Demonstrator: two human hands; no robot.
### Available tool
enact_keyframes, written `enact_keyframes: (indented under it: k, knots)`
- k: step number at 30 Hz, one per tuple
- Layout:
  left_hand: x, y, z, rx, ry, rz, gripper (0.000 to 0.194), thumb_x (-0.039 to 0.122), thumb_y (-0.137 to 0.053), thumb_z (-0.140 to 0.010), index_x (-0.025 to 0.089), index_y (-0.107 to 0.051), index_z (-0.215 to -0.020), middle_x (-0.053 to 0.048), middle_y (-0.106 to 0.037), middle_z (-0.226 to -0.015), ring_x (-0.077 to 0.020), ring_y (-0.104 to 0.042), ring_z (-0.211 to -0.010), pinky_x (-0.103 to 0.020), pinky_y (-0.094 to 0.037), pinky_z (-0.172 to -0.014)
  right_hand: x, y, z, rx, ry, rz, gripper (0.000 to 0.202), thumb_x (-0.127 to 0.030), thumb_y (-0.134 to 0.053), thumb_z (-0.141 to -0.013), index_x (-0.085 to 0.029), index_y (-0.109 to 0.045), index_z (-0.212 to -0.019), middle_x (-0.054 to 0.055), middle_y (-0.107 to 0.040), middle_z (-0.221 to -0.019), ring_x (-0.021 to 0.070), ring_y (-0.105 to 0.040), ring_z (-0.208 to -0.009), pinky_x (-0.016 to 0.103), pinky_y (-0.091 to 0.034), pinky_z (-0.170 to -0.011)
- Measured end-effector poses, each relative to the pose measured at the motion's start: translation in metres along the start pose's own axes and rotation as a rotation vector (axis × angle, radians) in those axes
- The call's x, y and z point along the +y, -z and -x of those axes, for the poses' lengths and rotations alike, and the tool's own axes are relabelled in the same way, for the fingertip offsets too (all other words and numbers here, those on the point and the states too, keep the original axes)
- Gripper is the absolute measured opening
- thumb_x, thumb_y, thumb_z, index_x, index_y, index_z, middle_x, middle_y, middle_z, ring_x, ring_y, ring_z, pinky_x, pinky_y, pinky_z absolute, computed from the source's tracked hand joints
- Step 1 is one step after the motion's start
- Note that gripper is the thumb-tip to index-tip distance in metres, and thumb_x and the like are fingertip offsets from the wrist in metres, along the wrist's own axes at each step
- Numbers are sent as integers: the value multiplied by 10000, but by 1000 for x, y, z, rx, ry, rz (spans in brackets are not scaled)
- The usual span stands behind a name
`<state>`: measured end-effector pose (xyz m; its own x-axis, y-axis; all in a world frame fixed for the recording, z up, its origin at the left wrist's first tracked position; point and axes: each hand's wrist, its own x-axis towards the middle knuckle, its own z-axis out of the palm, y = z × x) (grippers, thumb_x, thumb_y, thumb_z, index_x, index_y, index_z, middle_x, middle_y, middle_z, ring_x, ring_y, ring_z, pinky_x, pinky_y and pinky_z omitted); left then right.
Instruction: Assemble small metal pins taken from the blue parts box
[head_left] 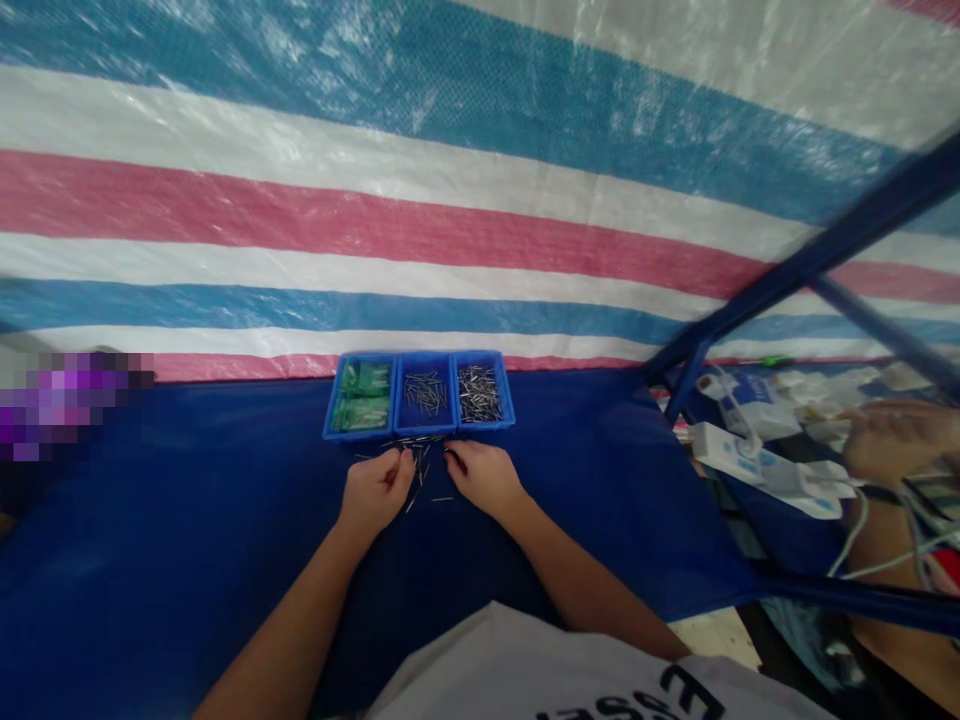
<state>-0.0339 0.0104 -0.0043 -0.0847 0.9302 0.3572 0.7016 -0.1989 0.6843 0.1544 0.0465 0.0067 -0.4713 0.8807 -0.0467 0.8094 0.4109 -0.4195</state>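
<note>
My left hand [377, 490] is closed in a pinch just in front of the blue bins; whatever sits between its fingertips is too small to make out. Facing it, my right hand [487, 476] has its thumb and fingers curled together at a small dark item I cannot identify. Between and behind both hands lie several loose thin metal pins [422, 468], with one single pin [442, 499] nearer to me. The middle bin [424, 429] contains a loose layer of similar pins. A denser heap of metal pins [480, 393] fills the right bin.
Green-tinted packets [364, 396] occupy the left bin. A blue cover [187, 560] spreads over the table, with a striped sheet [375, 220] behind. To the right are a blue metal frame [720, 325], a white power strip [765, 470], cables, and another person's arm [892, 560].
</note>
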Motion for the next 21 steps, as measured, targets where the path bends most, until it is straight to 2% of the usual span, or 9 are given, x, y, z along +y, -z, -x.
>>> enact_keyframes:
  k: [6, 10, 13, 21]
  knots:
    - [4, -1, 2, -33, 8, 31, 476, 340, -483, -840, 183, -284, -437, 44, -290, -420, -72, -272, -402, -249, -250, -474, 1, 6, -2, -21, -2, -9, 262, -280, -434, -939, -223, -652, -1071, 64, -712, -1013, 192, -669, -914, 262, -469, -788]
    - [10, -3, 8, -54, 44, 83, 486, 352, -447, -872, 191, -271, -449, 38, -293, -429, -81, -278, -410, -258, -254, -472, 2, 14, -4, -41, 65, -32, 221, -248, -456, -933, -207, -636, -1054, 61, -707, -992, 189, -671, -892, 260, -461, -767]
    - [14, -7, 12, -108, 54, 133, 490, 363, -426, -891, 192, -255, -464, 37, -276, -447, -83, -298, -421, -265, -252, -474, 3, 17, -5, -48, 103, -46, 210, -234, -459, -935, -193, -627, -1054, 68, -701, -990, 187, -666, -909, 263, -459, -784]
    - [15, -14, 10, -127, 76, 175, 494, 348, -429, -897, 191, -217, -479, 42, -243, -455, -84, -269, -424, -276, -236, -476, 6, 19, -2, -80, 138, -82, 226, -216, -461, -930, -190, -608, -1100, 75, -687, -1040, 183, -656, -939, 271, -468, -822]
